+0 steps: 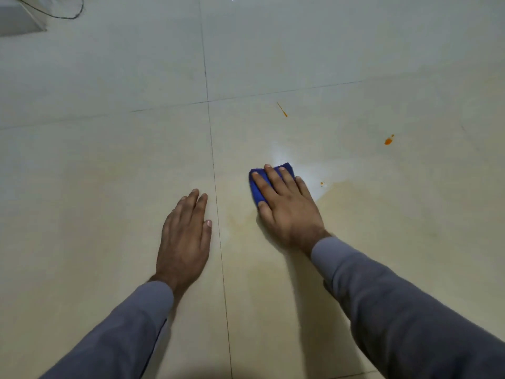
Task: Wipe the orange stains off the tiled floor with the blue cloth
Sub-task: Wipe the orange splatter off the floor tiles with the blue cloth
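Note:
My right hand (284, 206) lies flat with straight fingers on the folded blue cloth (256, 190), pressing it onto the beige tiled floor (109, 187). Most of the cloth is hidden under the hand. My left hand (185, 239) rests flat on the floor, just left of a grout line, holding nothing. A thin orange streak (282, 109) lies beyond the cloth. An orange blob (388, 140) sits farther right. A tiny orange speck (322, 183) is just right of the cloth. A faint yellowish smear (240, 217) spreads on the tile beside my right wrist.
Grout lines (211, 149) cross the floor ahead of my hands. A grey box-like object (19, 20) and a black cable (68, 15) lie at the far top left. A bright light reflection (284, 154) shines on the tile beyond the cloth.

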